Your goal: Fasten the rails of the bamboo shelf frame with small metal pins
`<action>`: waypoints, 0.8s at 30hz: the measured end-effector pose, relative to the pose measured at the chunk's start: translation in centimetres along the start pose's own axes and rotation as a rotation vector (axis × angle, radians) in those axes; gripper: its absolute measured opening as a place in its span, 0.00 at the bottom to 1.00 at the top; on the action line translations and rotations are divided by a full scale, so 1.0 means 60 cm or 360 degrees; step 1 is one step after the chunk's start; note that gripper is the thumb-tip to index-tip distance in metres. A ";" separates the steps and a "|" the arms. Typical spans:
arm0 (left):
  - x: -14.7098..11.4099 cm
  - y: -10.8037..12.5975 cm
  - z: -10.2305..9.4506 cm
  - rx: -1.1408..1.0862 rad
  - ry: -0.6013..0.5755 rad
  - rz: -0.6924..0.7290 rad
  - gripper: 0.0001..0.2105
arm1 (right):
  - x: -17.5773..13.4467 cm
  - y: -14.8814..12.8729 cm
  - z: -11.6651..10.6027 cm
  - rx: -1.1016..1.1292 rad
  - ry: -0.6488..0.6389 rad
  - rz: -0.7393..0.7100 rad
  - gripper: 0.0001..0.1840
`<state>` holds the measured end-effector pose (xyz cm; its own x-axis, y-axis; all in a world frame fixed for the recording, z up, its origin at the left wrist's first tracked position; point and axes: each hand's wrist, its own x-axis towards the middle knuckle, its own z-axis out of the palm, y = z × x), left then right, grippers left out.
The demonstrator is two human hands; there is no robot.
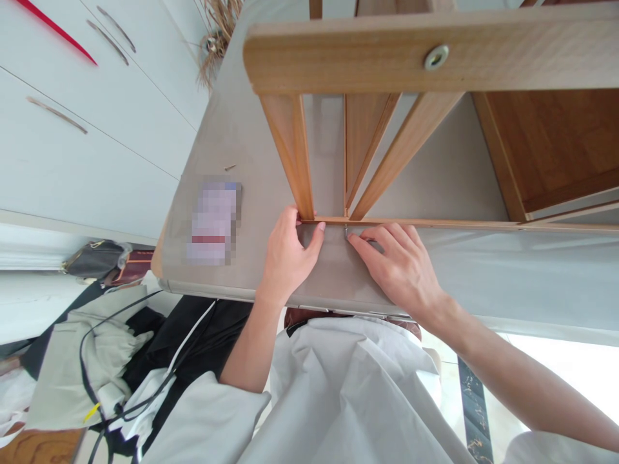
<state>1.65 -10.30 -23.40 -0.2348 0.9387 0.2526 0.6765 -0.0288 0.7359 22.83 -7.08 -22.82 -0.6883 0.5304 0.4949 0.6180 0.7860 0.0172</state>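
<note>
A wooden frame (333, 51) with several slats stands on the grey-covered table, its lower rail (430, 223) running across in front of me. My left hand (290, 251) is closed around the left end of that rail, thumb on the near side and fingers behind. Just right of it, a small metal screw (346, 229) points at the rail below a slat. My right hand (399, 261) pinches the screw's near end between thumb and fingertips. Something thin and dark shows under the right fingers, too hidden to name. One metal fastener (436, 57) sits in the upper rail.
Left on the table (261, 129) lie a blurred-out flat item (211, 222) and a loose screw (230, 167). Dried stalks (217, 32) stand at the far left edge by white cabinets (120, 109). Clothes (91, 348) and black cables (84, 361) lie below the table's left side.
</note>
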 end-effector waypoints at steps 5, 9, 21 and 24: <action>-0.001 -0.002 0.001 0.0000 0.0003 0.0013 0.11 | 0.004 -0.001 -0.001 -0.0036 -0.0005 -0.0023 0.12; -0.001 -0.003 0.001 0.0007 -0.0006 0.0012 0.11 | 0.007 0.000 -0.003 -0.0054 -0.0080 -0.0026 0.15; -0.001 -0.001 0.000 0.0005 -0.0003 0.0019 0.11 | 0.006 0.001 -0.004 0.0013 -0.0107 0.0014 0.16; -0.001 0.000 0.000 0.0006 -0.0007 0.0014 0.11 | 0.007 0.002 -0.004 0.0034 -0.0105 0.0017 0.16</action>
<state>1.66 -10.37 -23.41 -0.2259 0.9398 0.2563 0.6813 -0.0356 0.7311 22.70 -6.86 -22.38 -0.7057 0.5578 0.4368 0.6175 0.7866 -0.0067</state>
